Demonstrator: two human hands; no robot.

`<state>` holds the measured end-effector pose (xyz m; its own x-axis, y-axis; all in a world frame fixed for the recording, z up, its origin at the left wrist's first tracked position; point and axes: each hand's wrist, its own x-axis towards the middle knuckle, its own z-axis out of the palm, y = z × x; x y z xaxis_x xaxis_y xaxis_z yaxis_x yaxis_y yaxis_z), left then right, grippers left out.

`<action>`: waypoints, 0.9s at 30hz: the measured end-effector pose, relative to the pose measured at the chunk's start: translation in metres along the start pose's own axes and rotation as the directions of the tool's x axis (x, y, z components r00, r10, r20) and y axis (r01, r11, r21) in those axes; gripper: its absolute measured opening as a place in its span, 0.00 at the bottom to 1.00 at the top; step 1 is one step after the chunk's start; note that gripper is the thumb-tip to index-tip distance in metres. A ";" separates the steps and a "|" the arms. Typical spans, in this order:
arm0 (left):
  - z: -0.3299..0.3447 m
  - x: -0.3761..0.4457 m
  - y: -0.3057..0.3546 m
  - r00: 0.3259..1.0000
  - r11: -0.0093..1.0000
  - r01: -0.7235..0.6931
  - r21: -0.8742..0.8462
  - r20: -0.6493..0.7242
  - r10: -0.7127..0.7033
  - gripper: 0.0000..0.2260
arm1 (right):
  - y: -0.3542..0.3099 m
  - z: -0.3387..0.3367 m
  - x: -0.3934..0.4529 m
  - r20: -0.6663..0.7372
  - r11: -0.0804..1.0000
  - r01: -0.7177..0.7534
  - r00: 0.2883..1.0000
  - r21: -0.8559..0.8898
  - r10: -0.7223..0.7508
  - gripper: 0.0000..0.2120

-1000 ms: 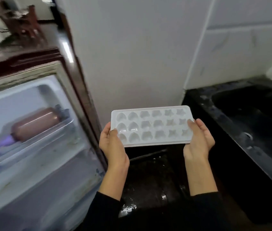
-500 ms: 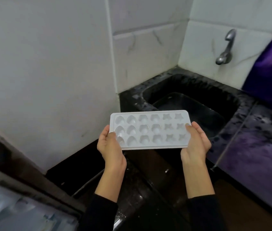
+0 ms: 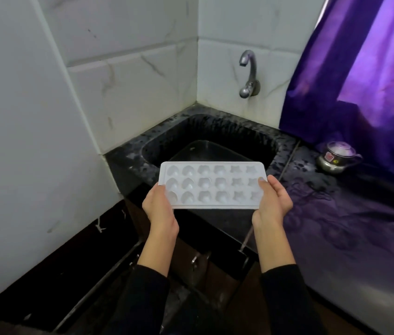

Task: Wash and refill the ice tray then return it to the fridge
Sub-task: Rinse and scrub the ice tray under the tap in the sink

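Note:
A white ice tray (image 3: 211, 184) with heart, flower and star shaped cells is held level in front of me, just at the near rim of the black stone sink (image 3: 147, 143). My left hand (image 3: 158, 209) grips its left end with the thumb on top. My right hand (image 3: 272, 201) grips the right end the same way. The cells look empty. A metal tap (image 3: 248, 73) sticks out of the tiled wall above the sink's far side.
A small steel kettle (image 3: 337, 155) stands on the dark countertop (image 3: 336, 226) right of the sink. A purple curtain (image 3: 372, 68) hangs behind it. A white wall (image 3: 21, 117) closes the left side. A dark basin lies inside the sink.
The view has swung right from the open fridge to the sink. Both hands still hold the tray, which is now close to the sink's near rim.

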<state>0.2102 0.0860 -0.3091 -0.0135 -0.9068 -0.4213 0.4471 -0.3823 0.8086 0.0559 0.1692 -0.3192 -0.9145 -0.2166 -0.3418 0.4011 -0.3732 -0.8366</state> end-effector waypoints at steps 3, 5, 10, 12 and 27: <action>0.020 0.007 -0.010 1.000 1.000 0.017 0.019 0.008 -0.018 0.08 | -0.005 -0.001 0.019 -0.032 1.000 0.014 0.999 -0.002 -0.014 0.13; 0.033 0.014 -0.015 1.000 0.999 0.015 0.036 0.019 -0.016 0.07 | -0.009 0.001 0.031 -0.048 1.000 0.020 0.999 0.004 -0.020 0.14; 0.059 0.037 -0.023 0.993 0.994 0.070 0.083 0.090 -0.077 0.09 | -0.013 0.009 0.060 -0.080 1.000 0.013 0.997 0.002 -0.013 0.13; 0.068 0.052 -0.025 0.984 0.990 0.103 0.100 0.136 -0.116 0.12 | -0.013 0.016 0.073 -0.099 1.000 0.019 0.995 -0.002 -0.019 0.13; 0.173 0.160 -0.027 0.902 0.962 0.194 0.191 0.351 -0.252 0.10 | -0.008 0.097 0.179 -0.234 0.998 0.040 0.972 0.048 -0.028 0.13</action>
<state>0.0408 -0.0800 -0.3273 -0.4387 -0.7839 -0.4395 0.2568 -0.5780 0.7746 -0.1061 0.0455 -0.3321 -0.9124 0.0114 -0.4091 0.3661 -0.4241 -0.8283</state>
